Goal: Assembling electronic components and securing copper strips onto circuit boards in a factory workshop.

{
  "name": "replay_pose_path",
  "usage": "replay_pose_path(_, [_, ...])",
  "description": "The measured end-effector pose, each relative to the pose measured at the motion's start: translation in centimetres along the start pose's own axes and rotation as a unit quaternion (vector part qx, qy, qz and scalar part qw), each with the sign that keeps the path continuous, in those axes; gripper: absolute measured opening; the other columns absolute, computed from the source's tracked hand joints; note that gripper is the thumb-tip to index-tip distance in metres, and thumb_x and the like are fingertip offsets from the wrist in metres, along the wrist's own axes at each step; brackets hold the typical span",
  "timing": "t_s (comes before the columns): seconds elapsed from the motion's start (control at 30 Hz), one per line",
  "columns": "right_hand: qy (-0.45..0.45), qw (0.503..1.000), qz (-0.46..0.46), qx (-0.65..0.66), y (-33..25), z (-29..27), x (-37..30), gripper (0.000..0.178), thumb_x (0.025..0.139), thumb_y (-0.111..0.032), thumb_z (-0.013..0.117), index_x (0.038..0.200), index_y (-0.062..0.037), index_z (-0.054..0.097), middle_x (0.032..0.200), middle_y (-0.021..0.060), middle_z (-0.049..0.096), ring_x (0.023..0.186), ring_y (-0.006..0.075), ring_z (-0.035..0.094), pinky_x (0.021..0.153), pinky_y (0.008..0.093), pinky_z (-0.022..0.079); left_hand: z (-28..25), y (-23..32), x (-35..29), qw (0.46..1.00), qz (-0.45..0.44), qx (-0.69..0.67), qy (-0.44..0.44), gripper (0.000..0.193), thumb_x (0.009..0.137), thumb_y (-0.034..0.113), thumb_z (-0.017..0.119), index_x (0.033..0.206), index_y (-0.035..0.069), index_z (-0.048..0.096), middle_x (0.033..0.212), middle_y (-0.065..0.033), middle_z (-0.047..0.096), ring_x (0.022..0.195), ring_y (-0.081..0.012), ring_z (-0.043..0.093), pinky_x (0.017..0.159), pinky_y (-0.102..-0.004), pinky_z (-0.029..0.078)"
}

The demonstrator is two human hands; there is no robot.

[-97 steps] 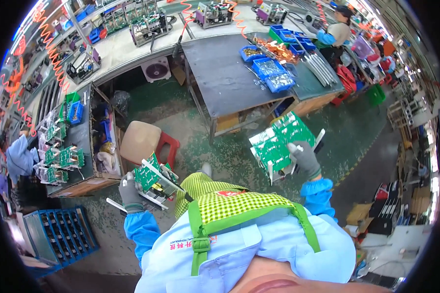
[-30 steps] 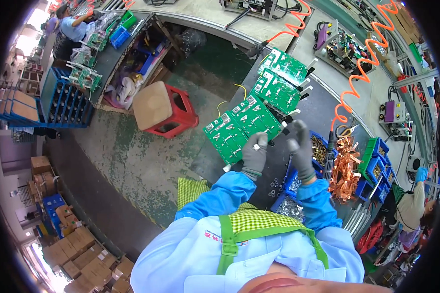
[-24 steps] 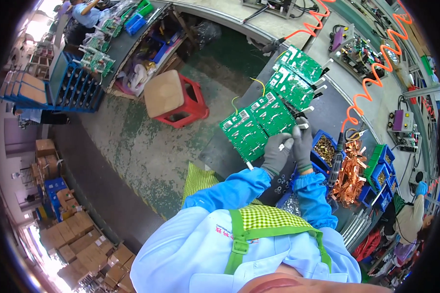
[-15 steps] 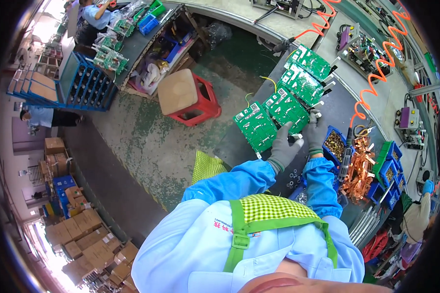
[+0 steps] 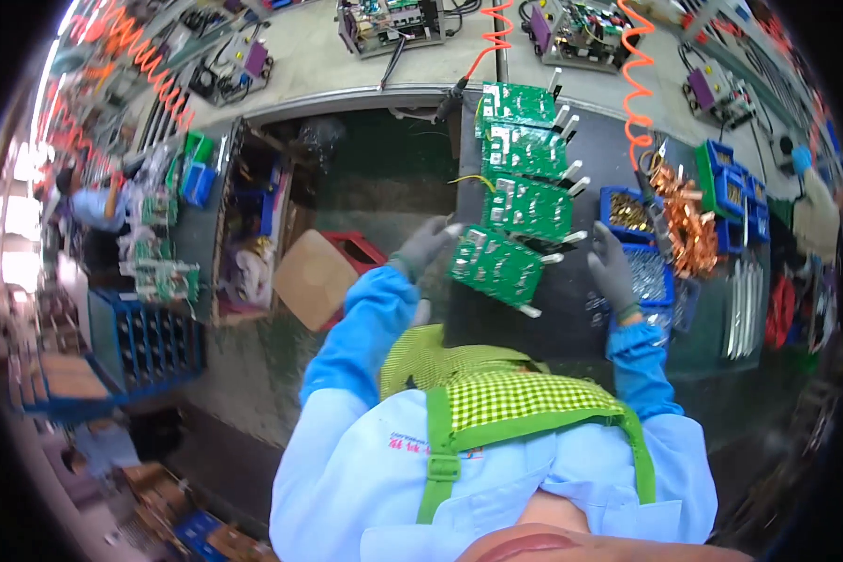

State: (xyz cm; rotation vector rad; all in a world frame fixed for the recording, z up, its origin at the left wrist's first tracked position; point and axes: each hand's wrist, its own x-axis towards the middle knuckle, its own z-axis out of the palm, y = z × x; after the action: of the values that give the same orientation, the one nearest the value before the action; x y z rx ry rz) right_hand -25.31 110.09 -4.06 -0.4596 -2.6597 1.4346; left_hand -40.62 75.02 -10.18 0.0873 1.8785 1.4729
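Several green circuit boards lie in a row on the dark work surface (image 5: 571, 323), with pale metal tabs along their right edges. The nearest board (image 5: 496, 267) sits at a slant. Grey-gloved, my left hand (image 5: 423, 248) is beside that board's upper left corner, fingers stretched toward it; whether they touch it I cannot tell. My right hand (image 5: 612, 272), also gloved, is right of the boards with its fingers extended and nothing seen in them. It is next to a blue bin of silvery small parts (image 5: 648, 274) and a blue bin of brass-coloured parts (image 5: 628, 212).
Copper-coloured pieces (image 5: 688, 225) are heaped at the right, with a dark power driver (image 5: 656, 225) alongside on an orange coiled hose (image 5: 635, 94). Silvery rods (image 5: 744, 309) lie farther right. A stool (image 5: 317, 279) stands left of the table. Another person (image 5: 98, 206) is at the far left.
The whole view has turned. My left hand has come off the boards to their left side. My right hand has moved away from the boards' tabs toward the blue bins.
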Motion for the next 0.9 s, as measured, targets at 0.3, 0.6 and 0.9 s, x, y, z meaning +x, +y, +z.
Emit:
replay_pose_path(0.3, [0.063,0.992,0.055,0.099,-4.7,13.6,-9.6,0.067,0.075,-0.013,0.062,0.134,-0.0069,0.032,0.125,0.0168,0.047,0.106,0.0222,0.053,0.086,0.0312,0.043,4.3,0.4,2.3,0.893,-0.138,-0.240,-0.356,0.037,0.087,0.023,0.054,0.120,0.007,0.046,0.111,-0.0101,0.056,0.096,-0.0214,0.058,0.081,-0.0389,0.051])
replay_pose_path(0.6, [0.110,0.981,0.146,0.062,-1.6,7.7,-8.4,0.027,0.081,-0.007,0.050,0.106,-0.0019,0.060,0.103,0.0136,0.062,0.094,0.0201,0.059,0.084,0.0298,0.045,10.3,-1.1,0.9,0.921,-0.122,-0.291,-0.230,0.035,0.088,0.021,0.052,0.119,0.007,0.046,0.107,-0.0086,0.057,0.093,-0.0246,0.057,0.082,-0.0426,0.049])
replay_pose_path(0.9, [0.137,0.983,0.119,0.032,-2.2,8.3,-7.5,0.024,0.080,-0.009,0.055,0.102,-0.0053,0.062,0.110,0.0171,0.059,0.106,0.0294,0.055,0.092,0.0336,0.042,6.8,-0.4,5.6,0.928,-0.141,-0.068,-0.338,0.039,0.087,0.025,0.054,0.120,0.008,0.046,0.107,-0.0071,0.057,0.093,-0.0194,0.058,0.074,-0.0378,0.051])
